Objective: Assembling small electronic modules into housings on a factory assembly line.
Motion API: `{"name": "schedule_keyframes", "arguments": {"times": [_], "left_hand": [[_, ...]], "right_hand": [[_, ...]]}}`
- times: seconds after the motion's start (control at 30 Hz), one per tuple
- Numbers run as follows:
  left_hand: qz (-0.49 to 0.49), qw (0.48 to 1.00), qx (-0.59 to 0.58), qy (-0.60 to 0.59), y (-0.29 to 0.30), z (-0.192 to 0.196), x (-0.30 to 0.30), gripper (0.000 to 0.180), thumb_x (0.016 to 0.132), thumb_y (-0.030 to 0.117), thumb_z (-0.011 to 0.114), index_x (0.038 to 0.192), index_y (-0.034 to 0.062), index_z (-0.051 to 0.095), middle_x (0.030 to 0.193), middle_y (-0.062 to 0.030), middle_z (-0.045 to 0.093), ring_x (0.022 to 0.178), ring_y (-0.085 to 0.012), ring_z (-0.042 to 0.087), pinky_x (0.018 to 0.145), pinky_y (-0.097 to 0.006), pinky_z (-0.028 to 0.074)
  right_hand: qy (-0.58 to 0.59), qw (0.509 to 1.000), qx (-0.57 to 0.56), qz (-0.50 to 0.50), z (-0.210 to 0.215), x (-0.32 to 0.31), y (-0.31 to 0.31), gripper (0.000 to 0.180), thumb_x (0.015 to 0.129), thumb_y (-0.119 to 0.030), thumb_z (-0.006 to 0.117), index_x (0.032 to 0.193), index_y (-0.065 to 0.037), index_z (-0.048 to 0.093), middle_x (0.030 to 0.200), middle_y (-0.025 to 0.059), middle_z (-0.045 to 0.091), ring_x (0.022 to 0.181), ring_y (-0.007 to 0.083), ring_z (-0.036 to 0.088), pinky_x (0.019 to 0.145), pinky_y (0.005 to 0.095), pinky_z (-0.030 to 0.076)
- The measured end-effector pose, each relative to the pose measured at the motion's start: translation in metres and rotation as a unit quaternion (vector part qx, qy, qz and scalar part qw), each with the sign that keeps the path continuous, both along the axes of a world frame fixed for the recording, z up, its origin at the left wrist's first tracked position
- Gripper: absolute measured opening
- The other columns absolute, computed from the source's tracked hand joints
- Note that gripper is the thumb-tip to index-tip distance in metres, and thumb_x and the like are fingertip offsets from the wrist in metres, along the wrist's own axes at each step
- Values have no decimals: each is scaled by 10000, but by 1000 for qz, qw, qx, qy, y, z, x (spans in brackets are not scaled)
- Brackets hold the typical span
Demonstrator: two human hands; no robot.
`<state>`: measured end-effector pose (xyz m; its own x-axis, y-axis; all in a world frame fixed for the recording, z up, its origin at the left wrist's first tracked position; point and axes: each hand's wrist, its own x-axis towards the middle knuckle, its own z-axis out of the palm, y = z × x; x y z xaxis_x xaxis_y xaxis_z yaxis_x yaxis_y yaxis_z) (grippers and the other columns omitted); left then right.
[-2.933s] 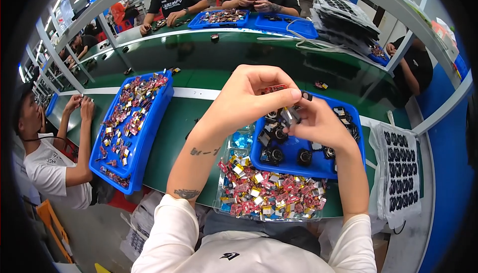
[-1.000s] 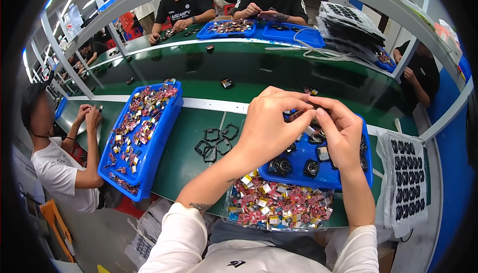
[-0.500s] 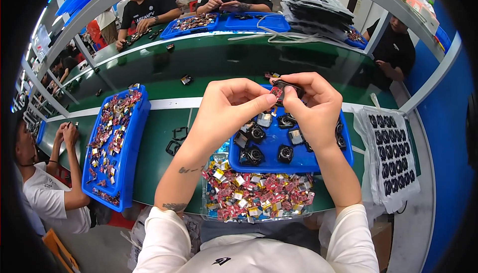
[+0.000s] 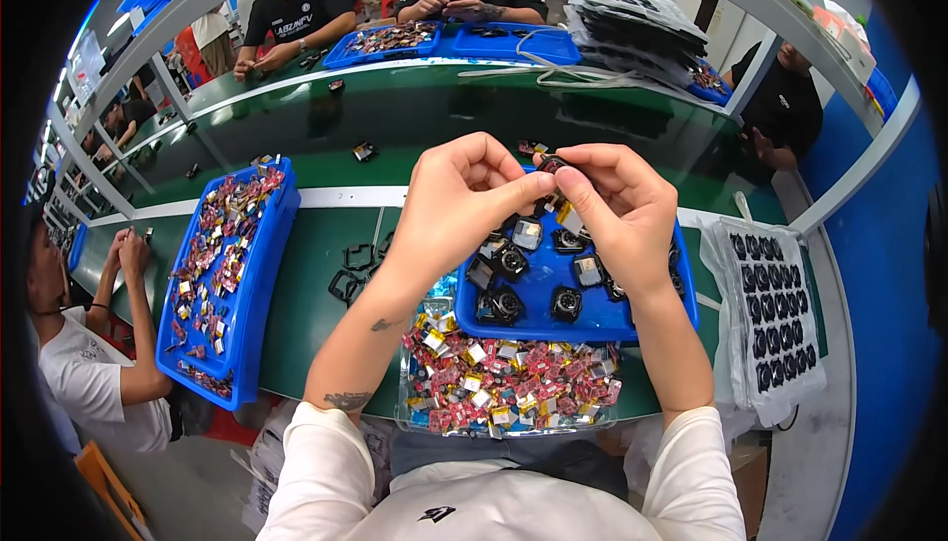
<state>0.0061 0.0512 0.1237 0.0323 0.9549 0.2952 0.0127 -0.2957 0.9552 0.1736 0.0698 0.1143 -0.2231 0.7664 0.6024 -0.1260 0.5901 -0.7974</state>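
Note:
Above the blue tray (image 4: 543,322), both my hands are closed on one small black watch case (image 4: 554,162). My left hand (image 4: 472,186) pinches its left side between thumb and fingers. My right hand (image 4: 624,207) grips its right side, thumb on the near face. Fingers cover most of the case. Just below the fingertips a silver and yellow battery (image 4: 570,217) shows; whether it hangs from the case I cannot tell. Several black watch cases (image 4: 566,304) lie in the tray. Nearer to me, a clear bin (image 4: 407,413) holds a heap of red circuit boards with batteries (image 4: 504,383).
Black frames (image 4: 351,272) lie left of my left forearm. A long blue tray of boards (image 4: 247,383) stands further left, beside a seated person. Right of me is a plastic sheet with rows of black parts (image 4: 775,309). Beyond runs a green belt (image 4: 425,112); metal posts frame the bench.
The case has been tilted up and slightly away, so the red board seen in it earlier is now mostly hidden. The silver and yellow battery has come into sight below my fingers.

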Motion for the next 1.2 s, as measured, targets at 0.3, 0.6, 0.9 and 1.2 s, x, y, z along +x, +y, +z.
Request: {"name": "schedule_keyframes", "arguments": {"times": [0.3,0.6,0.9,1.2], "left_hand": [[107,988,107,-34,-11,33,-56,174,848,193,658,785,34,627,676,-12,604,630,-42,502,598,-180,373],[134,977,158,-57,-25,37,-79,260,887,246,611,763,18,629,712,-30,611,628,-71,560,591,-181,401],[141,970,186,-63,-19,44,-85,235,890,237,603,869,8,646,697,-6,617,646,-30,533,601,-152,382],[179,967,183,-9,-26,39,-66,290,899,261,601,744,16,616,617,-19,598,530,-46,535,501,-154,392]], "right_hand": [[-102,991,14,-91,-12,-4,81,121,820,-51,621,915,16,654,847,94,675,750,131,643,695,241,497],[-334,869,-171,-322,-90,44,231,209,735,-82,639,921,-3,691,852,104,693,756,171,660,722,281,504],[-198,849,-353,-340,-160,245,297,192,645,-103,719,771,35,678,724,129,656,605,193,625,481,308,460],[-342,905,-66,-245,-80,105,175,276,755,-208,691,972,-39,674,881,70,683,779,141,629,701,274,490]]}}
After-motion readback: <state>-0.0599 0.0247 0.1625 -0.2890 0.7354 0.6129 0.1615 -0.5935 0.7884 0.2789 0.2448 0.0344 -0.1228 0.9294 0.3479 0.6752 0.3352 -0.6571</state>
